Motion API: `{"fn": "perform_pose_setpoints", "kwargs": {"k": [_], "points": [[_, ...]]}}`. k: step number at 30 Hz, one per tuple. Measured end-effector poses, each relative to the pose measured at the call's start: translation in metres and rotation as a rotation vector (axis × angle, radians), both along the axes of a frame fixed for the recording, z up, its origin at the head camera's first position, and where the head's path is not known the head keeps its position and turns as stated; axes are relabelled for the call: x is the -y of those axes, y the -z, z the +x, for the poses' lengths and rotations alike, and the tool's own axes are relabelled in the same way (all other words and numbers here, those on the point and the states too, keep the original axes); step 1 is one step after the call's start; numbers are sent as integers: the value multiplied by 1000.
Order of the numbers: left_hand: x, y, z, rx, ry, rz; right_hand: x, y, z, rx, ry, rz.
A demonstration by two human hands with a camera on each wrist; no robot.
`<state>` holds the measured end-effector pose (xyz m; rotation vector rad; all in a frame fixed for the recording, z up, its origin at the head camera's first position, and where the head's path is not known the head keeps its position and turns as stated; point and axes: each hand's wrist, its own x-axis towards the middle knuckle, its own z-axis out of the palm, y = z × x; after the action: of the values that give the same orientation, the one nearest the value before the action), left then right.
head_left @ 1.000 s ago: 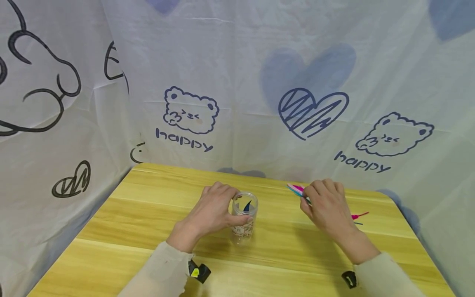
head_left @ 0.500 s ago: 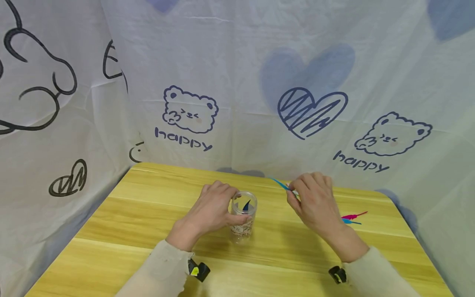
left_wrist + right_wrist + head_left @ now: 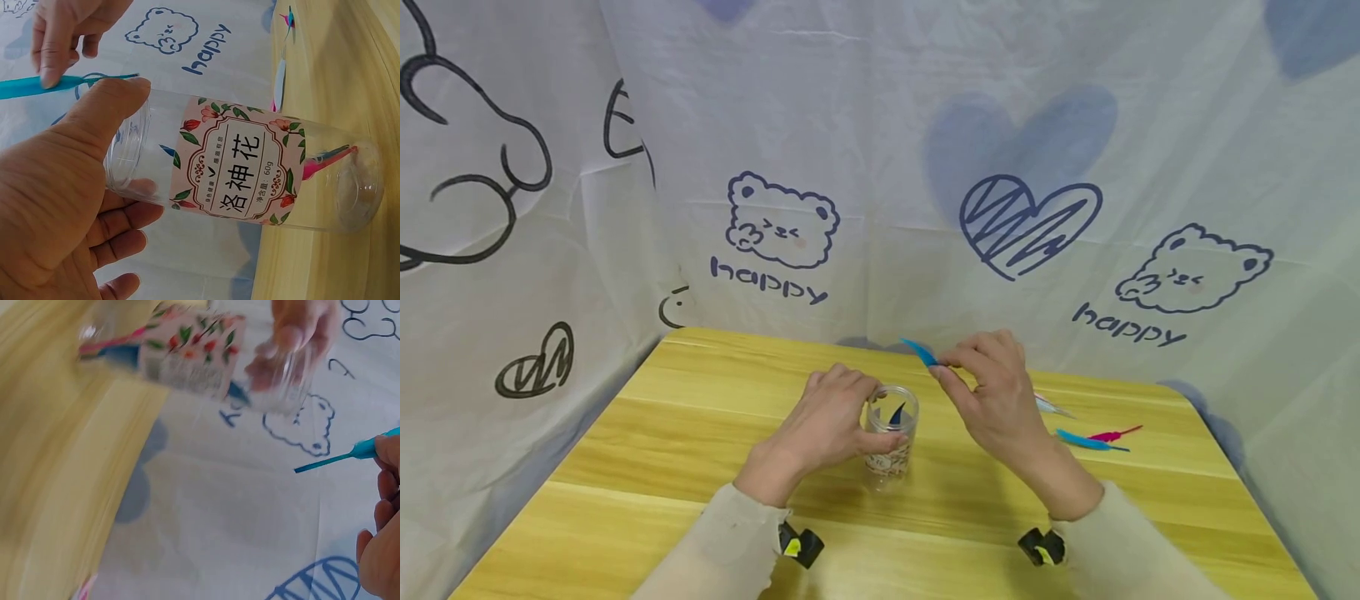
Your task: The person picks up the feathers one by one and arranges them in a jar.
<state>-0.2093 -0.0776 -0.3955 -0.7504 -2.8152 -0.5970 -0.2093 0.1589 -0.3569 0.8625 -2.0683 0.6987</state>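
Head view, feather (image 3: 920, 353) between right fingers (image 3: 964, 359)

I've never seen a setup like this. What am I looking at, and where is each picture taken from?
There's no robot: these are a person's two bare hands. The wide picture comes from a camera on the head; the other two come from a camera on each wrist, so the scene there looks turned sideways. The left hand grips a clear jar near its rim; inside are a dark-blue tip and a pink piece. The right hand pinches a bright-blue feather. On the wooden table lie another blue feather, a pink feather and a whitish one, partly hidden.
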Motion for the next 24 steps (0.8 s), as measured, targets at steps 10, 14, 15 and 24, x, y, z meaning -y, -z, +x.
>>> {"fn": "perform_pose_setpoints", "kwargs": {"k": [10,14,15,24], "points": [[0,0,-1,6,-4,8,20,-5,9,315,-83,-263],[-1,1,-1,5,-4,8,25,-1,10,375,-73,-288],[-1,1,-1,6,-4,8,25,1,11,386,-66,-286],[0,3,0,-1,-5,8,24,18,10,381,-5,-207]]}}
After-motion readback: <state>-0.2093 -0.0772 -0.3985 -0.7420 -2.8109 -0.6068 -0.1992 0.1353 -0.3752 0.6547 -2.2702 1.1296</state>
